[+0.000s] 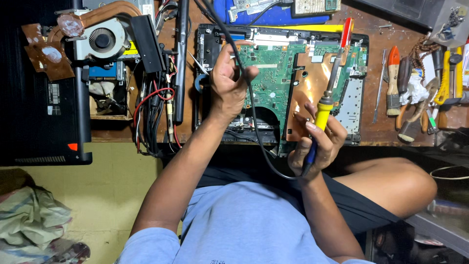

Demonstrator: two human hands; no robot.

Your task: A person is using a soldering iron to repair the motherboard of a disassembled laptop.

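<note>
A soldering iron [326,100] with a yellow handle is held in the right hand [315,146], at the near right of the open laptop. The fingers [309,110] of this hand are wrapped and pressed around the lower part of the handle, so the grip is closed on the tool. The long axis of the iron runs from the hand away to the far side, leaning a little to the right, and its metal shaft [336,68] is seen above the copper-coloured sheet [312,83] that covers the right part of the green circuit board [273,78]. Whether the tip touches anything cannot be told, because it is lost against a red-handled tool [346,32] at the far edge. The black cable [254,105] of the iron leaves the bottom of the handle, curves to the left, and goes up across the board. There it is pinched by the left hand [229,83], whose fingers are closed on it above the left half of the board. So the board lies on the far side of both hands, and the right hand is the one nearer to the copper-coloured sheet. A cooling fan with a copper pipe [100,36] lies far left, and a brush with an orange handle [393,80] and several pliers [452,73] are laid at the right.
</note>
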